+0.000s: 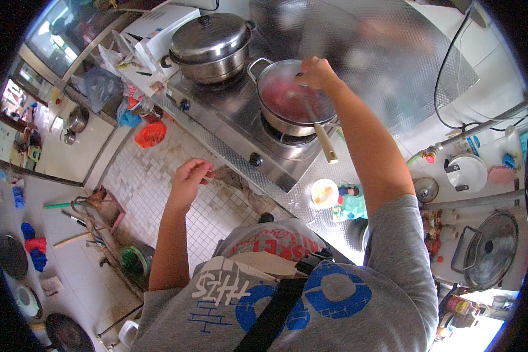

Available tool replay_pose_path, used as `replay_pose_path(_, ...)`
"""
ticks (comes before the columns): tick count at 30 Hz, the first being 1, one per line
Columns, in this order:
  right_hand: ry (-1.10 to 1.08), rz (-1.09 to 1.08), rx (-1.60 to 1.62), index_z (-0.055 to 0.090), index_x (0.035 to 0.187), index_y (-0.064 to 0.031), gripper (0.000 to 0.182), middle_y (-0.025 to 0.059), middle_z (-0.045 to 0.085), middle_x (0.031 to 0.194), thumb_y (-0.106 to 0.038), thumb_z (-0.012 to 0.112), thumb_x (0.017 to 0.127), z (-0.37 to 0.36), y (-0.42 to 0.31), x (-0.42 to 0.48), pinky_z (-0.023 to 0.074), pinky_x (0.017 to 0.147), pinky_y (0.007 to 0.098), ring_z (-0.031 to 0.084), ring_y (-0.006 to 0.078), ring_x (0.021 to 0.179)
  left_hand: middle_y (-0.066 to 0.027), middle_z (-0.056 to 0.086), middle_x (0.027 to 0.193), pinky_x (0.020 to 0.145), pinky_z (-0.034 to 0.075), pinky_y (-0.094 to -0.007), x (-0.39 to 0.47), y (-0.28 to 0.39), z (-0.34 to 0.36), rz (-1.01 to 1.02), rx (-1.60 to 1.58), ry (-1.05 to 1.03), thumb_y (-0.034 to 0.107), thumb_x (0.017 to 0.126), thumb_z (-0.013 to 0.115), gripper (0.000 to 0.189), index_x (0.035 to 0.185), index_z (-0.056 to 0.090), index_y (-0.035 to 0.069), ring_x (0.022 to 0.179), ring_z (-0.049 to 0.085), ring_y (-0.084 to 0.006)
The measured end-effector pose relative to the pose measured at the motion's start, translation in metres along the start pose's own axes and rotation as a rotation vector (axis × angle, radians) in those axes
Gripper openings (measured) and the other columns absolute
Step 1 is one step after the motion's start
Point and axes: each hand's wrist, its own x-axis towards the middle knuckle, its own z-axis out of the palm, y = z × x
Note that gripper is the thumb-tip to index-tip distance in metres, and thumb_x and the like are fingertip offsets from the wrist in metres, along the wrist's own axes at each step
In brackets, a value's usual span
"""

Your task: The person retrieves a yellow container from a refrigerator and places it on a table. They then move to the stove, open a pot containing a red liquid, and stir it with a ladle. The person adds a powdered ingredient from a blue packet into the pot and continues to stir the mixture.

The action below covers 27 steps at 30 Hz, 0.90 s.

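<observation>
My right hand (316, 74) is over the far right rim of a steel pot (281, 122) on the gas stove, its fingers closed together. A small dark bit shows at the fingertips, but I cannot tell what it is. Steam hangs over the reddish contents (286, 97). A utensil with a cream handle (325, 143) leans in the pot, its handle sticking out over the near rim. My left hand (191, 176) hovers in the air left of the stove front, fingers loosely curled, nothing visible in it.
A lidded steel pot (211, 48) stands on the left burner. Right of the stove are a small white bowl (324, 193) with pale yellowish bits and a green package (352, 206). A red plastic bag (150, 134) is at the left. Pot lids (493, 251) hang on the right wall.
</observation>
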Motion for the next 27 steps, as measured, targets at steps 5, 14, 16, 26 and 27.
replay_pose_path(5,0.025,0.131,0.212,0.071,0.106,-0.0078,0.053,0.0182,0.066,0.113,-0.041,0.073,0.064,-0.002,-0.011,-0.006,0.0541,0.090,0.0411,0.065,0.0366,0.104,-0.0056,0.067,0.097,0.075,0.049,-0.0297,0.000,0.009,0.010,0.013,0.020,-0.029,0.023,0.097,0.056,0.022,0.102,0.064,0.003,0.087,0.064,-0.0158)
replay_pose_path(14,0.046,0.087,0.139,0.069,0.108,-0.0038,0.059,0.0194,0.067,0.112,-0.043,0.074,0.064,-0.003,-0.013,-0.007,0.0547,0.089,0.0426,0.066,0.0374,0.104,-0.0033,0.068,0.093,0.074,0.048,-0.0289,-0.002,0.016,0.021,0.005,0.057,-0.087,0.023,0.097,0.057,0.021,0.099,0.065,0.004,0.085,0.065,-0.0147)
replay_pose_path(16,0.015,0.107,0.140,0.069,0.109,-0.0035,0.061,0.0196,0.067,0.113,-0.043,0.075,0.064,-0.007,-0.015,-0.007,0.0544,0.089,0.0426,0.065,0.0376,0.105,-0.0034,0.068,0.093,0.073,0.048,-0.0286,-0.002,0.016,0.022,0.002,0.069,-0.087,0.023,0.097,0.057,0.021,0.099,0.065,0.004,0.085,0.065,-0.0146)
replay_pose_path(26,0.052,0.088,0.100,0.068,0.112,-0.0061,0.057,0.0200,0.067,0.109,-0.042,0.073,0.067,0.002,-0.011,0.000,0.0542,0.090,0.0429,0.066,0.0378,0.102,-0.0046,0.069,0.089,0.072,0.048,-0.0283,-0.003,0.021,0.027,-0.003,0.087,-0.104,0.023,0.097,0.057,0.022,0.099,0.066,0.003,0.083,0.065,-0.0145)
replay_pose_path(27,0.025,0.077,0.095,0.068,0.111,-0.0064,0.057,0.0201,0.068,0.108,-0.043,0.073,0.069,0.000,-0.010,-0.002,0.0541,0.090,0.0428,0.066,0.0375,0.101,-0.0047,0.069,0.089,0.072,0.049,-0.0283,-0.003,0.021,0.028,0.001,0.083,-0.110,0.023,0.097,0.057,0.022,0.099,0.066,0.003,0.083,0.065,-0.0143)
